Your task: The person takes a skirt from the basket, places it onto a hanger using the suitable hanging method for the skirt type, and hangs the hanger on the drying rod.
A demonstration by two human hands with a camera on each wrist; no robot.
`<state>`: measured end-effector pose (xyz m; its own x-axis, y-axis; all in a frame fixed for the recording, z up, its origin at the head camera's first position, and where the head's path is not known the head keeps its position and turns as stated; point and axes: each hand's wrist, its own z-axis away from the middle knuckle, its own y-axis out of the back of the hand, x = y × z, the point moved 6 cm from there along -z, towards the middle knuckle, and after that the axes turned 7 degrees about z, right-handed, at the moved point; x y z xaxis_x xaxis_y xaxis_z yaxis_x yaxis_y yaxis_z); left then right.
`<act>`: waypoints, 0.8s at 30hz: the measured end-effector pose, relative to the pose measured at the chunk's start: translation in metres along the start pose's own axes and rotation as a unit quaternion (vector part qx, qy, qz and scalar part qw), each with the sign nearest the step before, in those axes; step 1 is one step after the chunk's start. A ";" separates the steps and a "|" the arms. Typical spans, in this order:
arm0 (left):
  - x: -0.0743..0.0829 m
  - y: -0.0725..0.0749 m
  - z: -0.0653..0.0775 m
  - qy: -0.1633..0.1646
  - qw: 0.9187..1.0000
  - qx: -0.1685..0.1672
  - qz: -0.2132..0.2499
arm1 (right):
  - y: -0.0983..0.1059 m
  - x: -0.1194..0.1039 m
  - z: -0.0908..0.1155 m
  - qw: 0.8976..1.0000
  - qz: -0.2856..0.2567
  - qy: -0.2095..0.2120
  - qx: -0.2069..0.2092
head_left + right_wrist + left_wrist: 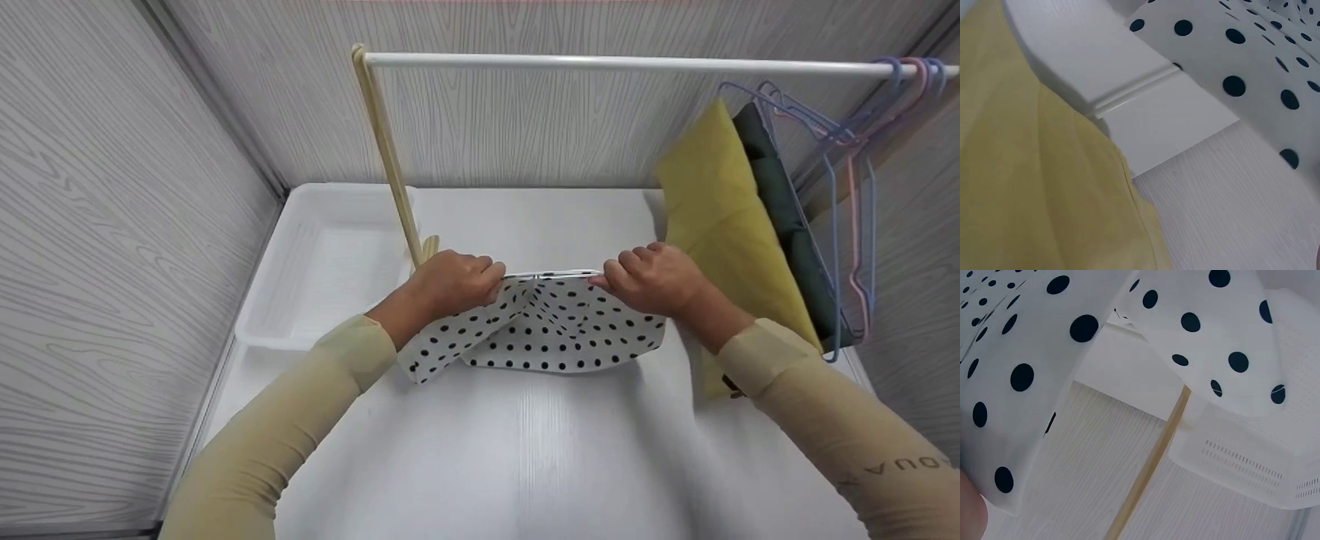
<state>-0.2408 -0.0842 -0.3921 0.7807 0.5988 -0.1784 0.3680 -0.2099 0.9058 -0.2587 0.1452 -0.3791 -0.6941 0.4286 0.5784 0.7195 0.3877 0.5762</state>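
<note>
A white cloth with black polka dots point(559, 341) hangs between my two hands above the table. My left hand point(459, 283) grips its upper edge at the left, fingers curled over. At the right, my right hand point(651, 277) grips the same edge with its fingers curled. Between the fists the edge is pulled fairly straight, and folds gather below its middle. Dotted panels of the cloth point(1022, 377) spread apart in the left wrist view. The right wrist view has the dotted cloth point(1235, 62) at upper right; only slivers of the hands show in the wrist views.
A white plastic basket point(251, 319) stands at the back left, beside a wooden post point(386, 150) carrying a white rail point(600, 64). Yellow cloth point(712, 217) and dark green cloth point(780, 202) hang at the right, near several blue and pink hangers point(855, 225).
</note>
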 end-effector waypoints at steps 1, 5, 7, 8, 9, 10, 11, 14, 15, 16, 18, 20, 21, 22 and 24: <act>-0.001 0.000 0.002 0.002 1.000 0.001 -0.002 | 0.000 0.001 0.002 1.000 0.001 0.000 -0.003; -0.008 0.001 0.008 0.005 1.000 0.014 -0.005 | 0.002 0.007 0.009 1.000 0.003 -0.002 -0.007; -0.011 0.000 0.012 0.004 1.000 0.016 -0.012 | 0.005 0.011 0.014 1.000 0.007 -0.009 -0.004; -0.013 0.000 0.014 0.003 1.000 0.016 -0.017 | 0.006 0.013 0.016 1.000 0.009 -0.012 -0.004; -0.014 -0.001 0.017 0.000 1.000 0.016 -0.022 | 0.006 0.015 0.019 1.000 0.009 -0.013 -0.005; -0.015 -0.001 0.019 -0.003 1.000 0.017 -0.026 | 0.007 0.016 0.021 1.000 0.009 -0.014 -0.008; -0.016 -0.001 0.020 -0.006 0.999 0.019 -0.030 | 0.007 0.017 0.022 1.000 0.010 -0.014 -0.014; -0.020 0.001 0.024 -0.009 0.999 0.030 -0.034 | 0.007 0.020 0.025 0.999 0.010 -0.011 -0.039; -0.022 0.001 0.025 -0.007 0.999 0.035 -0.034 | 0.008 0.020 0.026 0.999 0.010 -0.010 -0.044; -0.023 0.002 0.026 -0.004 0.999 0.039 -0.034 | 0.009 0.021 0.026 0.999 0.011 -0.010 -0.047; -0.028 0.002 0.029 0.002 0.998 0.044 -0.036 | 0.012 0.022 0.026 0.999 0.010 -0.011 -0.044; -0.032 0.002 0.031 0.009 0.998 0.048 -0.037 | 0.014 0.024 0.029 0.999 0.009 -0.013 -0.038; -0.034 0.003 0.032 0.011 0.998 0.050 -0.038 | 0.015 0.024 0.031 0.999 0.005 -0.015 -0.037; -0.036 0.003 0.033 0.013 0.998 0.053 -0.037 | 0.015 0.025 0.034 0.999 0.004 -0.016 -0.039; -0.039 0.004 0.035 0.015 0.997 0.059 -0.043 | 0.013 0.028 0.042 0.998 0.004 -0.022 -0.054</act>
<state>-0.2516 -0.1353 -0.3948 0.7296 0.6403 -0.2403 0.4908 -0.2455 0.8360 -0.2678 0.1964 -0.3796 -0.6856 0.4674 0.5581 0.7162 0.2954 0.6323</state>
